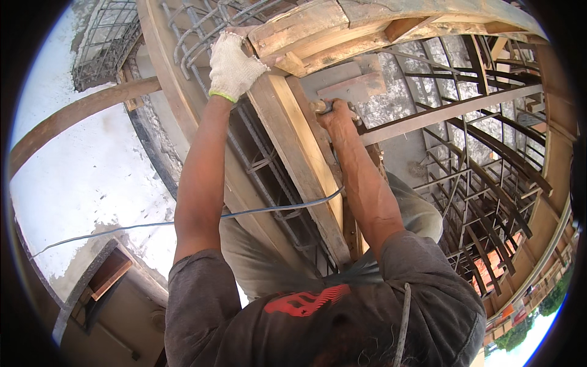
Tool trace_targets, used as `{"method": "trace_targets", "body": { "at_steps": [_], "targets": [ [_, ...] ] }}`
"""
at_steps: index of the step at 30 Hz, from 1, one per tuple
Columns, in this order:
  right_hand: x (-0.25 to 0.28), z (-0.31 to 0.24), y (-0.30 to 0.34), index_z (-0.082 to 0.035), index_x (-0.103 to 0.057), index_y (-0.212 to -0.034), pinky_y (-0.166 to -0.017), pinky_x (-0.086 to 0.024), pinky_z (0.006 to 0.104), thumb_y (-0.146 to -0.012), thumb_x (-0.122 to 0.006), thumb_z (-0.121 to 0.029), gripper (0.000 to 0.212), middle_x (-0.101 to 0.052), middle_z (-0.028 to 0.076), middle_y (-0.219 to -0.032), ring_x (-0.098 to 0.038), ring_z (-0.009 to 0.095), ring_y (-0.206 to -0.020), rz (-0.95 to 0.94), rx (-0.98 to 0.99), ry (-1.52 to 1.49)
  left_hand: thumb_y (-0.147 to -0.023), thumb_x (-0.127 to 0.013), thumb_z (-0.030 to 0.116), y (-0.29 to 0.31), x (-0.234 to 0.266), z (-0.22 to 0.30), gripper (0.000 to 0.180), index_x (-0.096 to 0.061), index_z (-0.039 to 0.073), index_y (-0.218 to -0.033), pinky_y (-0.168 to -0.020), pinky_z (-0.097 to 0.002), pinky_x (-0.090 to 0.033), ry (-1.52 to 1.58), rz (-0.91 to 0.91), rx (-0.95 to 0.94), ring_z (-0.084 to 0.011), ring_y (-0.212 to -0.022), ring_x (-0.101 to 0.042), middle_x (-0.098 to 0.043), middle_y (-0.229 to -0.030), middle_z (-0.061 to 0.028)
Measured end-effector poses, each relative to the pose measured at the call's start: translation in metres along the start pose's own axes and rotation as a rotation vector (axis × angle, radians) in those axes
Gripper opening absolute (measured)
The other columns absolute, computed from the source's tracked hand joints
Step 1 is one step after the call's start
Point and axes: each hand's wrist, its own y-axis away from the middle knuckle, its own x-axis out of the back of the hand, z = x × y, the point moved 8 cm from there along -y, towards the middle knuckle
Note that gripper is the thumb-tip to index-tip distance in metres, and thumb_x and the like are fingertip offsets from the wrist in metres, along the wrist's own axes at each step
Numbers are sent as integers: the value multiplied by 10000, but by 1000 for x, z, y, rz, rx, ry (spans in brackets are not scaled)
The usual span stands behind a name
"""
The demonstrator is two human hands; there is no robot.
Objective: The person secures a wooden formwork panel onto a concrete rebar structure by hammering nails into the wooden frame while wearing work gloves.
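My left hand (237,66), in a white knitted glove, rests at the top of the timber formwork, beside the steel rebar (194,46). Its thumb stretches apart from the fingers toward a curved wooden form (306,30); the fingertips are partly hidden. My bare right hand (338,116) is closed around a short tan, wooden-looking handle (319,107) with a dark band, just right of the upright boards (293,131). The rest of that tool is hidden by the hand, so its kind cannot be told. Tied rebar (260,156) runs between the boards under my arms.
A blue-grey cable (275,210) crosses under my forearms. To the right, a metal beam (452,113) spans above a lattice of dark bars (477,177), with a drop below. A pale concrete surface (104,165) and a curved brown bar (79,113) lie left.
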Motion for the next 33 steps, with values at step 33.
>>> {"method": "trace_targets", "body": {
  "at_steps": [33],
  "targets": [
    [-13,16,-32,-21,-471,-901,-529,-533,340,-876,-507,-22,44,-532,71,-720,-562,211,-589,-124,24,263,-633,-915,463,1,2,2,721,-649,105,-1201,-986,-451,-472,8,-35,12,-358,-1115,-592,-640,-1129,-155]
  ]
}}
